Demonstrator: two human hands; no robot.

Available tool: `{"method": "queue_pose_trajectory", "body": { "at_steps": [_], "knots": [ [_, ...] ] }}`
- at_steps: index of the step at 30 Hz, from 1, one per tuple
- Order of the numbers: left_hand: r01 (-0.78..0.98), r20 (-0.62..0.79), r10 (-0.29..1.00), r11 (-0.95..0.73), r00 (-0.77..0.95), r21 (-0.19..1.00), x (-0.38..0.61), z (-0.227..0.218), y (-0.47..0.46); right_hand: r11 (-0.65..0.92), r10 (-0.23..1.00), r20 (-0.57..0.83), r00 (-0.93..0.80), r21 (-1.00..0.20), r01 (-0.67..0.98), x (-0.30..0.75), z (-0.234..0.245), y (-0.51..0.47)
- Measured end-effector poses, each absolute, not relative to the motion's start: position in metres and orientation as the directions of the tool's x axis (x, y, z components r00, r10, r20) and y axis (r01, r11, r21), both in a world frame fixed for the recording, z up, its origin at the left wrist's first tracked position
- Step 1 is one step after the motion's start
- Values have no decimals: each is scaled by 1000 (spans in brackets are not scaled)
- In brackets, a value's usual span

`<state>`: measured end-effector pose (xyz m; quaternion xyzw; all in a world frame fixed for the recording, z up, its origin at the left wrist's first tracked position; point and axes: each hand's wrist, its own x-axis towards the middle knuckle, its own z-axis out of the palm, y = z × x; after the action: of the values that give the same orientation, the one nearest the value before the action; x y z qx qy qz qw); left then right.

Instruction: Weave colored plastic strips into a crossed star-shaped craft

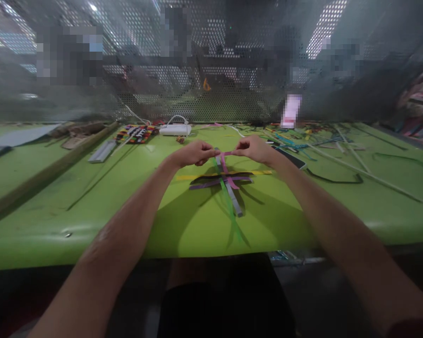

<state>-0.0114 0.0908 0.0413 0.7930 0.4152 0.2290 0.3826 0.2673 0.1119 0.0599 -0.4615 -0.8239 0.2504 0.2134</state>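
Note:
Several thin flat strips cross each other over the green table in front of me. A yellow strip (264, 172), a black strip (201, 178) and a purple strip (199, 186) run sideways. Crossing them lengthwise are a grey strip (236, 205), a bright green strip (228, 201) and a pink strip (223, 164). My right hand (256, 149) pinches the pink strip's far end, which bends to the right. At the far ends of the lengthwise strips, my left hand (196, 153) is closed in a pinch; exactly which strip lies between its fingertips is hard to see.
A long pole (52, 169) lies at the left, beside a colourful woven piece (136, 134). A white power strip (175, 129) stands behind. On the right are a dark phone (288, 157), loose strips (292, 141) and a bent black strip (334, 180). Perforated mesh (229, 103) rises behind the table.

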Motion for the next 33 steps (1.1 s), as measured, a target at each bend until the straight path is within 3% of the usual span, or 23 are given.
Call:
{"method": "queue_pose_trajectory", "body": {
  "at_steps": [8,12,16,25,33],
  "knots": [
    [186,220,812,-370,541,910,-3,45,85,532,830,183,-526,-539,653,272,58,116],
    [257,227,936,-297,270,919,-31,38,104,504,855,176,-487,-503,702,292,65,127],
    [318,219,972,-236,89,918,-59,31,117,476,867,114,-485,-477,739,310,69,132],
    [297,230,973,-224,18,928,-76,24,124,326,914,25,-406,-642,694,339,58,146],
    [338,264,964,-259,32,905,-83,16,129,316,905,-11,-426,-652,689,349,56,151]
  ]
}}
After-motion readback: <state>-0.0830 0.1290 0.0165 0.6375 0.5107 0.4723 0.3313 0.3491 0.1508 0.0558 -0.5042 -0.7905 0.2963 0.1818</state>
